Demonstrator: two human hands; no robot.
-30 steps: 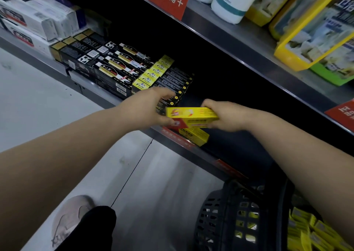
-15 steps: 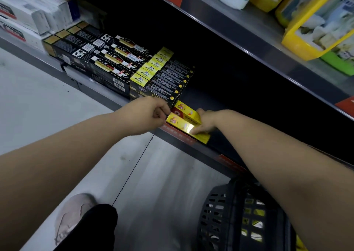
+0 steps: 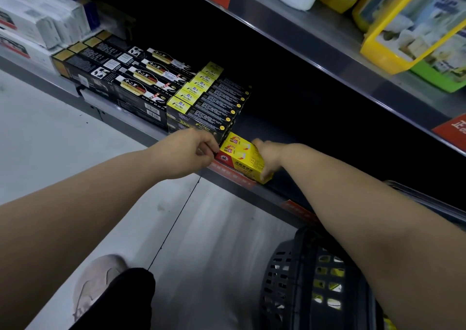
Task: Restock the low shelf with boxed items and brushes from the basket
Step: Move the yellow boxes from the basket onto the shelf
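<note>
— Position of yellow box (image 3: 242, 158)?
— At front edge of low shelf (image 3: 273, 197), lying flat, close against a second box (image 3: 235, 138) behind it, just beside black boxes (image 3: 201, 113) on the left.
— Hands?
— Right hand (image 3: 268, 157) clasped round the box's right end, fingers on top, thumb on the front face. Left hand (image 3: 193, 153) curled tight at the left end, fingertips against the red corner; pinching or merely touching, cannot tell.
— Surroundings?
— Dark basket (image 3: 285, 279) on floor (image 3: 214, 229) under right forearm; pale shoe (image 3: 98, 281) at lower left.
</note>
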